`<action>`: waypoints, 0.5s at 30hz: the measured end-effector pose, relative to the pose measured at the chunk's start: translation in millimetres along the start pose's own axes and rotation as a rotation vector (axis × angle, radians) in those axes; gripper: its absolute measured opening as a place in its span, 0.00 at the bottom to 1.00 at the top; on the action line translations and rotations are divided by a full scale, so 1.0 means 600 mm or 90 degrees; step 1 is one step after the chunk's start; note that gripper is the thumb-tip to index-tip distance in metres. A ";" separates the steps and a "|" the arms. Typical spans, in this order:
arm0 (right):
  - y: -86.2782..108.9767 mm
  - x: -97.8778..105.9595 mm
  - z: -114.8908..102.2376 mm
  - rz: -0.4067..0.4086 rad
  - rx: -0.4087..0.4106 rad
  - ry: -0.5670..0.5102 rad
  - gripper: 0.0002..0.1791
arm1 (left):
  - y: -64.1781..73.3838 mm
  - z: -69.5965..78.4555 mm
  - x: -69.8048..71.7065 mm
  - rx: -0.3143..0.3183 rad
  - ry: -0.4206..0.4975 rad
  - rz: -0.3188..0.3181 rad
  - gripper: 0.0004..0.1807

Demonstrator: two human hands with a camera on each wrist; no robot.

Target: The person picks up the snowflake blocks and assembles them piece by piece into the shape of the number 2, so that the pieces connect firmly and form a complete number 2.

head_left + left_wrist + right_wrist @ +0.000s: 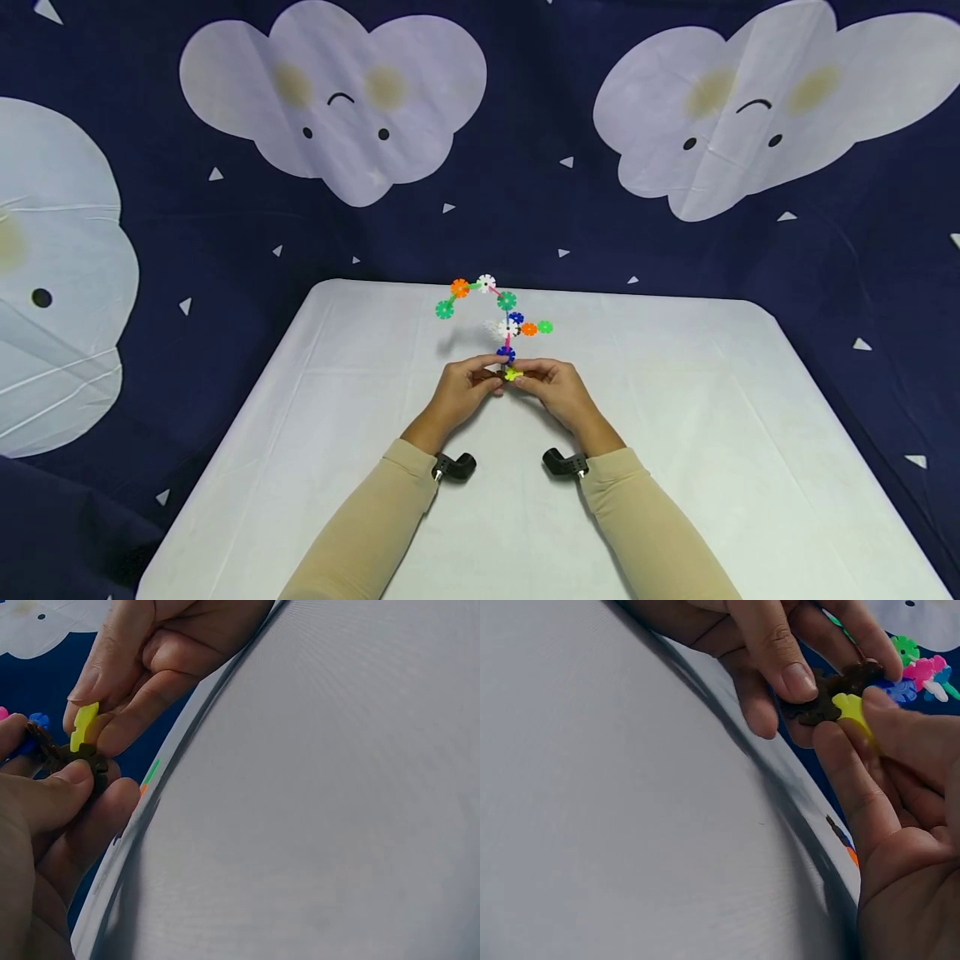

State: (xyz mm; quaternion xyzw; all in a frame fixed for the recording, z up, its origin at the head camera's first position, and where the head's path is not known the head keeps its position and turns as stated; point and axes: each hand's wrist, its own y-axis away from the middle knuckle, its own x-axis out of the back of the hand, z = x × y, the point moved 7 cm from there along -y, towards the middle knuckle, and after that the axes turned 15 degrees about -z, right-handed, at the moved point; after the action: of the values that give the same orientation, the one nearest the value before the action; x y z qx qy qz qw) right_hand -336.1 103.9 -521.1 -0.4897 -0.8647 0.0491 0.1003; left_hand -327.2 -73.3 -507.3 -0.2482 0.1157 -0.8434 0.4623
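The left hand (457, 390) pinches a dark-brown notched plastic disc (97, 762); the right hand (553, 387) pinches a yellow notched plastic disc (84, 727), well inside the white table's (750, 467) side edges.

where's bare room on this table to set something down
Free: the white table right of the right sleeve, left of the left sleeve, and between them. Crowded: far centre, with the left hand, right hand and coloured disc structure.
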 end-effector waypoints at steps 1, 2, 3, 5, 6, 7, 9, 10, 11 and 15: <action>0.001 0.000 -0.002 -0.005 0.004 -0.002 0.14 | -0.001 0.000 -0.001 -0.001 0.001 -0.003 0.23; 0.002 0.000 -0.003 -0.007 0.007 -0.005 0.14 | -0.001 0.000 -0.002 0.000 0.000 -0.007 0.23; 0.002 0.001 -0.004 -0.010 0.008 -0.009 0.15 | -0.002 0.000 -0.003 0.000 0.001 -0.011 0.23; 0.004 0.002 -0.006 -0.010 0.010 -0.008 0.15 | -0.003 0.001 -0.006 0.004 -0.001 -0.020 0.24; 0.005 0.003 -0.007 -0.010 0.010 -0.009 0.15 | -0.004 0.001 -0.007 0.007 -0.004 -0.024 0.24; 0.005 0.003 -0.007 -0.010 0.007 -0.007 0.14 | -0.004 0.002 -0.008 0.010 -0.010 -0.029 0.24; 0.005 0.004 -0.006 -0.012 -0.001 -0.009 0.13 | -0.005 0.005 -0.011 0.015 -0.027 -0.037 0.24; 0.005 0.004 -0.005 -0.014 -0.005 -0.012 0.13 | -0.005 0.006 -0.011 0.017 -0.034 -0.039 0.24; 0.005 0.003 -0.005 -0.017 -0.008 -0.017 0.13 | -0.006 0.007 -0.012 0.019 -0.042 -0.041 0.25; 0.004 0.001 -0.002 -0.017 -0.025 -0.038 0.13 | -0.006 0.007 -0.014 0.023 -0.050 -0.039 0.25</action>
State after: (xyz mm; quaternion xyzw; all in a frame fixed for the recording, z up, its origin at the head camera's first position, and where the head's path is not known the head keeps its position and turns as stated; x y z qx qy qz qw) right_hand -333.8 105.6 -520.0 -0.4781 -0.8747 0.0452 0.0652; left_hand -323.6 -64.1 -504.8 -0.2762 0.0744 -0.8488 0.4447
